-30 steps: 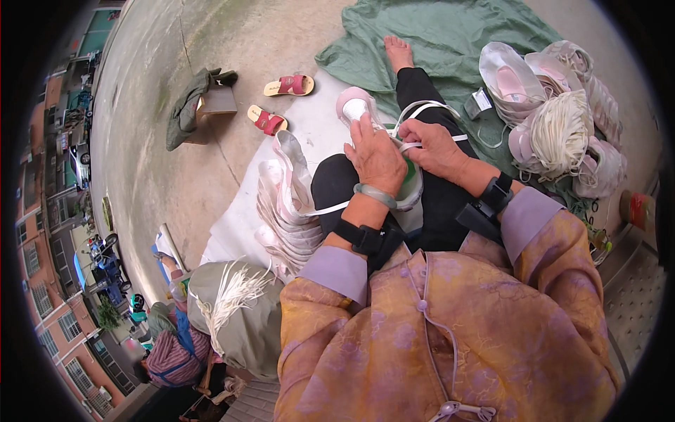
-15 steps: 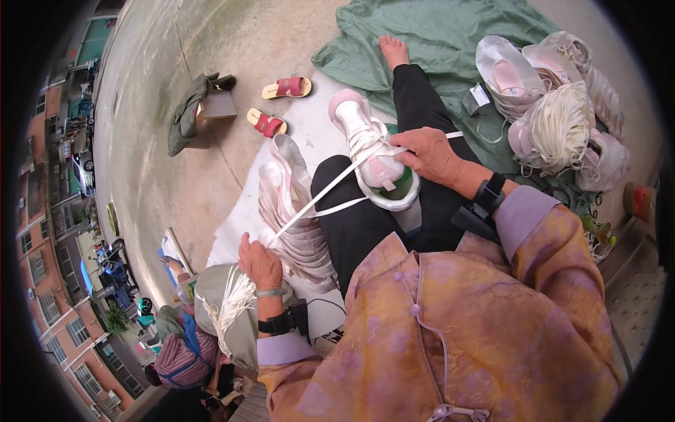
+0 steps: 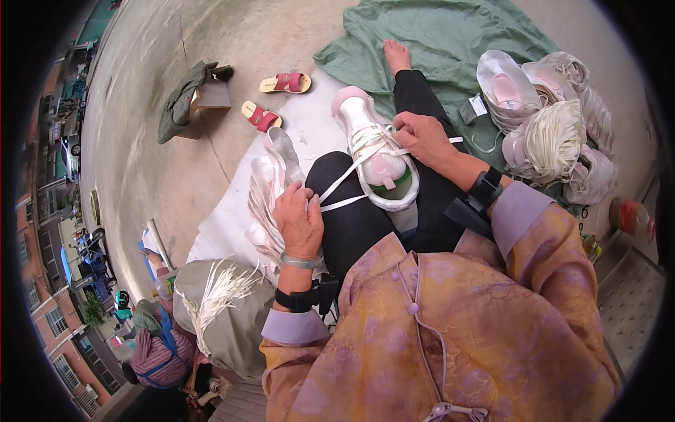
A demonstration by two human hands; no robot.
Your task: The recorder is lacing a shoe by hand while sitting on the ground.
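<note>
A white and pink sneaker rests between my thighs, toe pointing away from me. White shoelace crosses its front and runs slackly toward my left hand. My left hand is closed on that lace beside my left knee, its fingers curled and partly hidden. At the right edge of the shoe's lacing, my right hand pinches the lace near the upper eyelets. A loose lace end shows past that hand, over my right leg. Inside the shoe opening, some green shows behind the pink tongue.
Stacked pale shoes stand left of my knee, partly behind my left hand. A bundle of white laces lies lower left. Shoes and a thick lace bundle sit right on green cloth. Red sandals lie ahead. Another person is lower left.
My left hand has moved right and up, closer to the shoe, and the lace between my hands has gone from taut to slacker. My right hand has shifted slightly up, still at the lacing.
</note>
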